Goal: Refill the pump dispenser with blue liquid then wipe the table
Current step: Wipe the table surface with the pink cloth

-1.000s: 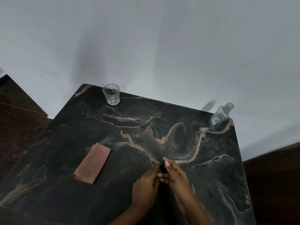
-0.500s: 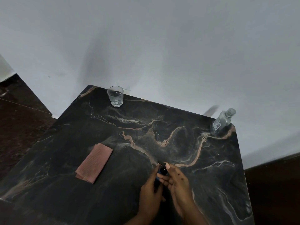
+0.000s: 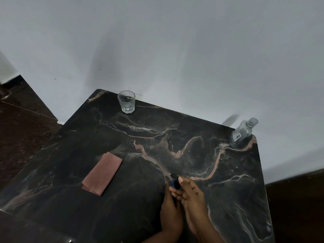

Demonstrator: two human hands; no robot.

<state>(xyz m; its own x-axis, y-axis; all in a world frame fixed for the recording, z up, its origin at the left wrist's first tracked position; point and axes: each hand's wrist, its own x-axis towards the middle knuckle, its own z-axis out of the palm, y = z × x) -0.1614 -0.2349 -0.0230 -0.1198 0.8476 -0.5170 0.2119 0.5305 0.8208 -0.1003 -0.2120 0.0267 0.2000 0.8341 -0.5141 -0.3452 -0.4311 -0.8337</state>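
Note:
A small dark pump dispenser (image 3: 175, 182) with a bluish body stands near the front middle of the black marbled table (image 3: 157, 141). My left hand (image 3: 171, 213) wraps its lower body, which is mostly hidden. My right hand (image 3: 190, 192) grips the black pump top with fingertips. A folded pink cloth (image 3: 102, 173) lies flat to the left of my hands. At the back right corner leans a small clear plastic bottle (image 3: 242, 132), uncapped, with a label. I cannot see any blue liquid in it.
A clear drinking glass (image 3: 126, 101) stands at the table's back left edge, against the white wall (image 3: 175, 50). Dark floor (image 3: 21, 123) shows on the left and at the right.
My hands have closed tighter around the dispenser, the left sliding lower on its body. The view has shifted slightly; cloth, glass and bottle have not moved.

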